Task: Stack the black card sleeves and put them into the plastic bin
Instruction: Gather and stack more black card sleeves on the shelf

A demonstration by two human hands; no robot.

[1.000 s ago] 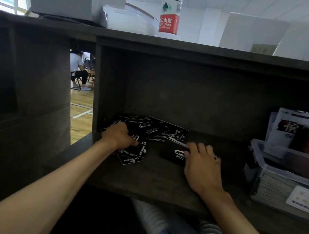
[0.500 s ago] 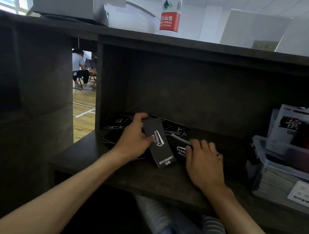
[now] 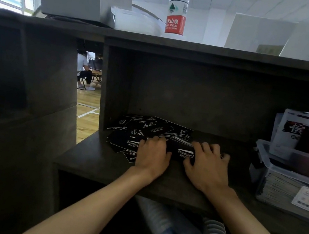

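Both hands down on the sleeves (image 3: 147, 130) on the shelf (image 3: 100, 161). Left grip (image 3: 152, 154) curled over the loose pile, right grip (image 3: 206, 165) spread flat pinning a stack (image 3: 181, 152), squaring it. Bin (image 3: 292, 174) right of right grip, apart.

We get one view only, head-worn wide-angle, facing forward and slightly down into a dark shelf (image 3: 99, 165) cubby, close in; both forearms enter from the bottom edge, shelf top at about eye level, frame edges bowed
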